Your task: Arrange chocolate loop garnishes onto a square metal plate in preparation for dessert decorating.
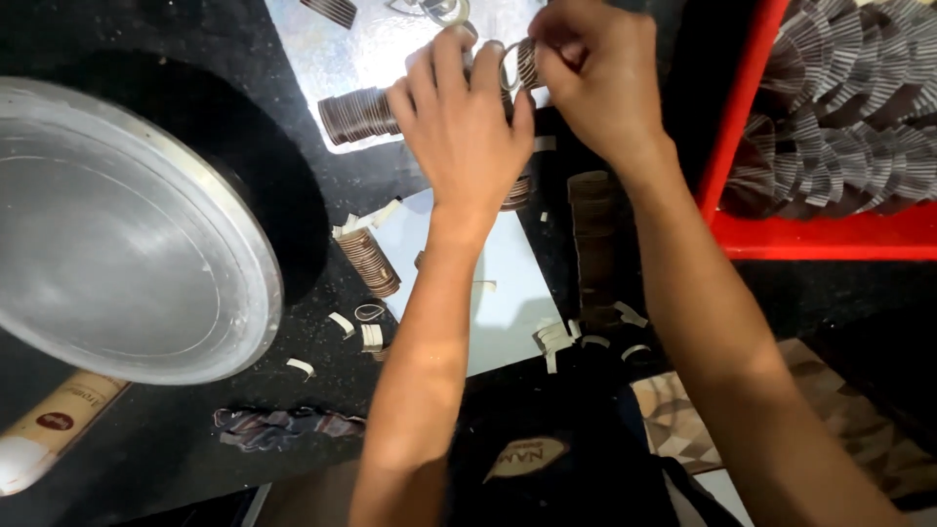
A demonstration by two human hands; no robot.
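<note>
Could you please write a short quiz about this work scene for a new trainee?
1. True or false: the left hand rests on a row of stacked brown rings.
2. What does the right hand pinch? A) a brush B) a small ring C) a spoon
3. Which large thing lies at the left of the table?

Key:
1. True.
2. B, close to the left hand's fingertips.
3. A round metal tray, beside a second short stack of rings near the white sheet. The red crate stands at the right.
</note>
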